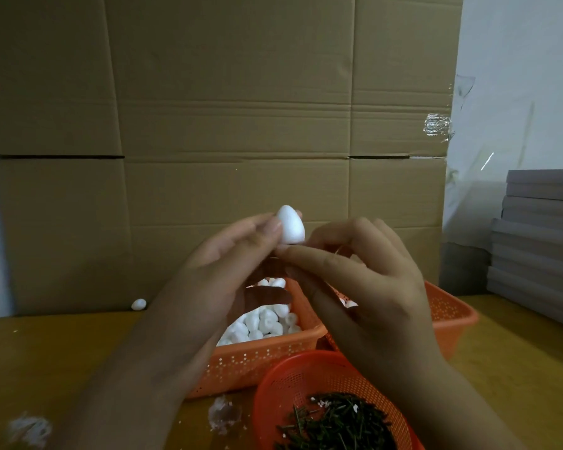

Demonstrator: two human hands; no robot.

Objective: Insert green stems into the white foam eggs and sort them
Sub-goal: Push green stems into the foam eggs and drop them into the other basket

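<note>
My left hand [221,264] pinches a white foam egg [291,225] at chest height, pointed end up. My right hand [355,271] meets the egg's underside with curled fingers; a stem between those fingertips is hidden. Below the hands an orange basket [260,358] holds several white foam eggs [264,319]. A round orange basket [306,371] at the front holds a heap of dark green stems [338,423].
A second orange basket [449,316] stands behind my right hand, its contents mostly hidden. One loose egg [139,304] lies by the cardboard wall [234,125]. Grey stacked boards [540,241] sit at the right. Foam crumbs [223,414] litter the wooden table [62,358].
</note>
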